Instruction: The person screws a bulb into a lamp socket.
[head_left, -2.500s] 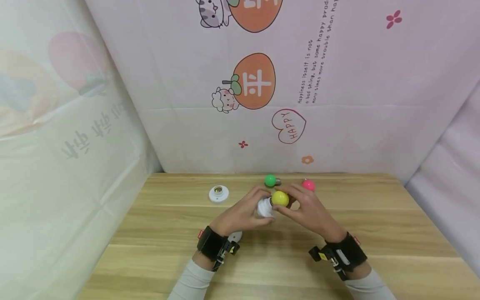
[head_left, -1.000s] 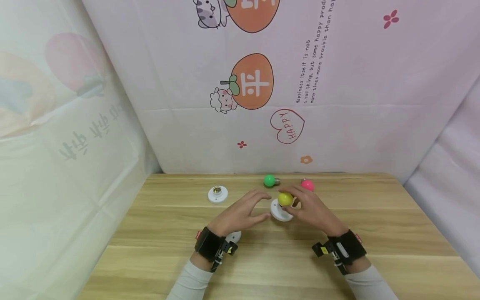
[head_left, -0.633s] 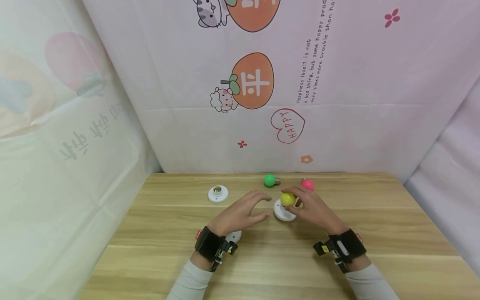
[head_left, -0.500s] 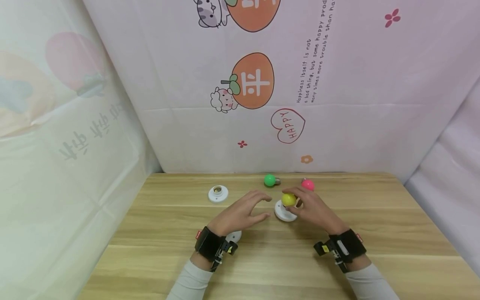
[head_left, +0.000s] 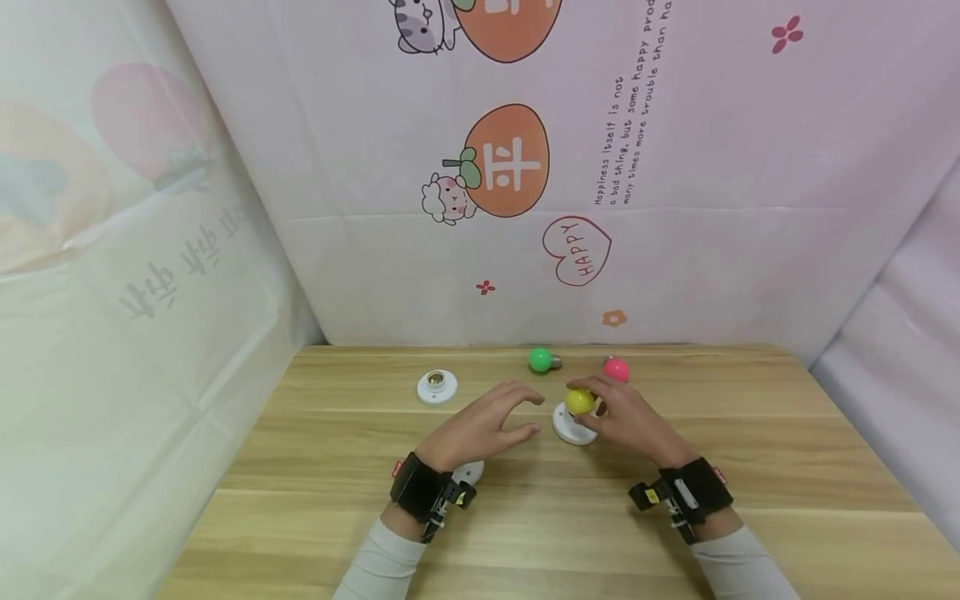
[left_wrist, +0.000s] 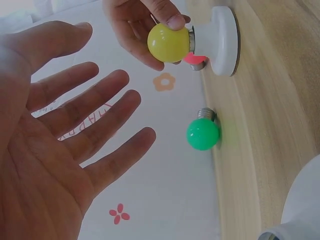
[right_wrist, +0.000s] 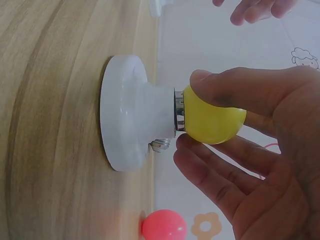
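Observation:
My right hand [head_left: 633, 423] holds a yellow light bulb [head_left: 578, 402] between thumb and fingers. The bulb sits upright in a round white lamp holder [right_wrist: 120, 115], which stands flat on the table. In the right wrist view a strip of the bulb's metal base [right_wrist: 180, 111] shows above the holder's rim. To the left, my left hand [head_left: 480, 429] hovers with loosely spread fingers and touches nothing; its bare palm [left_wrist: 45, 175] faces the left wrist camera.
Behind the hands lie a green bulb [head_left: 539, 360] and a pink bulb [head_left: 617, 370]. A second white lamp holder [head_left: 437, 387], without a bulb, stands at the back left. Another white holder [head_left: 469, 473] is partly hidden by the left wrist. A printed cloth [head_left: 390, 275] rises behind the table.
My left hand has let go of the lamp holder, which was tilted between both hands and now stands on the table. Holder and yellow bulb have shifted slightly right with my right hand.

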